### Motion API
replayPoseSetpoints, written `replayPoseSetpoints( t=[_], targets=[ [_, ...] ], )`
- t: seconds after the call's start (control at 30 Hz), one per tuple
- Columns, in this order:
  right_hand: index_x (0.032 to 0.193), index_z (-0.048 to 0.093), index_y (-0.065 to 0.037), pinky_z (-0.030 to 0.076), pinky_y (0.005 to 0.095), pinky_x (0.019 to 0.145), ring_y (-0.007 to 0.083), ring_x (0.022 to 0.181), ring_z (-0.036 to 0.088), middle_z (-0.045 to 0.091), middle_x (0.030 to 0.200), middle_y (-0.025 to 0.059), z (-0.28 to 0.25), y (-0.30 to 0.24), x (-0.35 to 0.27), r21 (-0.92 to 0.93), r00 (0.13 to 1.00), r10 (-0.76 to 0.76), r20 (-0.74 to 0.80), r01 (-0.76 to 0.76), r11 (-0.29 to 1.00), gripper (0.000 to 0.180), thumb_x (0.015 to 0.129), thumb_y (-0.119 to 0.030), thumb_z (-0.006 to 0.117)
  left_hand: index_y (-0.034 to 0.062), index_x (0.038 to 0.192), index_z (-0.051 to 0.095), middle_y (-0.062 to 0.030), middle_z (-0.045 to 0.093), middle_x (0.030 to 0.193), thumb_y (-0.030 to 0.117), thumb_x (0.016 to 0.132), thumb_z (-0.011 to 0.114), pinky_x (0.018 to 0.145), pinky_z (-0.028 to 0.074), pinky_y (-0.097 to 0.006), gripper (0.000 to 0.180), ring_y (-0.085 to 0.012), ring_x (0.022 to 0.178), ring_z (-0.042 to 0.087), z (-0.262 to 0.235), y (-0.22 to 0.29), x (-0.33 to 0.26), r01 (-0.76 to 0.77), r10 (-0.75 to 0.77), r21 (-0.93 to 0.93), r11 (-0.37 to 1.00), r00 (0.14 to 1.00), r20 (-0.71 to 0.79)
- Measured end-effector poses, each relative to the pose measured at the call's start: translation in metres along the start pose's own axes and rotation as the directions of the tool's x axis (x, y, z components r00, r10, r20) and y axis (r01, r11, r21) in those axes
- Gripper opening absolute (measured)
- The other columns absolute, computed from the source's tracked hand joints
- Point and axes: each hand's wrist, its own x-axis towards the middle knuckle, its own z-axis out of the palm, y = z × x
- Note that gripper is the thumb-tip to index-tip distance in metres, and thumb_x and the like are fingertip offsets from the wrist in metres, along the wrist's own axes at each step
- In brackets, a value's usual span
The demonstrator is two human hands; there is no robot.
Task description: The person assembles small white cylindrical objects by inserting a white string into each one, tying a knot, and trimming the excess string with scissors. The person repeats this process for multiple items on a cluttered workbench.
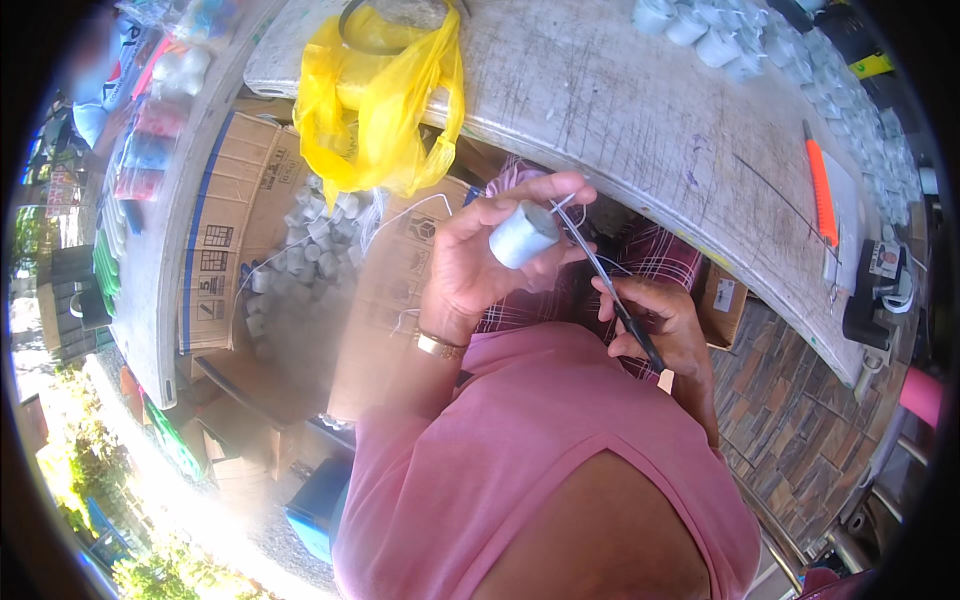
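My left hand [475, 255] grips a small pale grey-white cylinder [524, 236] between thumb and fingers, tilted, with its end toward the upper right. Closed around the black handle of a slim metal tool [622, 302] is my right hand [662, 325]. The tool's tip reaches up to the fingers of my left hand, close by the cylinder's end. A thin white strand crosses the tip there; whether the two touch I cannot tell. The exact kind of tool does not show.
A cardboard box [212, 250] at left holds several similar white cylinders [305, 250]. A yellow plastic bag [385, 110] hangs over the edge of the worn table [600, 90]. An orange-handled tool [820, 190] lies at right. More white cylinders [718, 46] stand at the far right.
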Motion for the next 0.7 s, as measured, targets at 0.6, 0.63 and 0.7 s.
replayPoseSetpoints(
  t=[0.6, 0.63, 0.7],
  targets=[
    [0.130, 0.055, 0.001, 0.046, 0.0254, 0.067, 0.0123, 0.080, 0.057, 0.061, 0.090, 0.0066, 0.0083, -0.0019, 0.0027, 0.263, 1.000, -0.021, 0.013, 0.017, 0.965, 0.065, 0.072, -0.012, 0.083, -0.0085, 0.139, 0.034, -0.0206, 0.045, 0.136, 0.032, 0.078, 0.056, 0.098, 0.040, -0.057, 0.076, -0.0212, 0.067, 0.056, 0.0027, -0.0010, 0.0020, 0.042, -0.035, -0.094, 0.995, 0.997, 0.073],
    [0.130, 0.055, 0.001, 0.046, 0.0252, 0.067, 0.0120, 0.079, 0.057, 0.061, 0.090, 0.0066, 0.0089, -0.0028, 0.0032, 0.273, 1.000, -0.021, 0.011, 0.017, 0.962, 0.065, 0.072, -0.011, 0.083, -0.0085, 0.139, 0.034, -0.0205, 0.044, 0.136, 0.032, 0.078, 0.056, 0.098, 0.040, -0.057, 0.076, -0.0212, 0.067, 0.056, 0.0033, -0.0012, 0.0027, 0.041, -0.034, -0.101, 0.994, 0.997, 0.074],
    [0.130, 0.055, 0.001, 0.045, 0.0248, 0.066, 0.0116, 0.078, 0.056, 0.061, 0.089, 0.0063, 0.0085, -0.0030, 0.0033, 0.236, 1.000, -0.023, 0.005, 0.021, 0.971, 0.065, 0.072, -0.010, 0.083, -0.0083, 0.139, 0.035, -0.0201, 0.044, 0.137, 0.032, 0.078, 0.056, 0.098, 0.040, -0.057, 0.076, -0.0211, 0.067, 0.056, 0.0048, -0.0014, 0.0035, 0.036, -0.030, -0.100, 0.994, 0.997, 0.068]
  ],
)
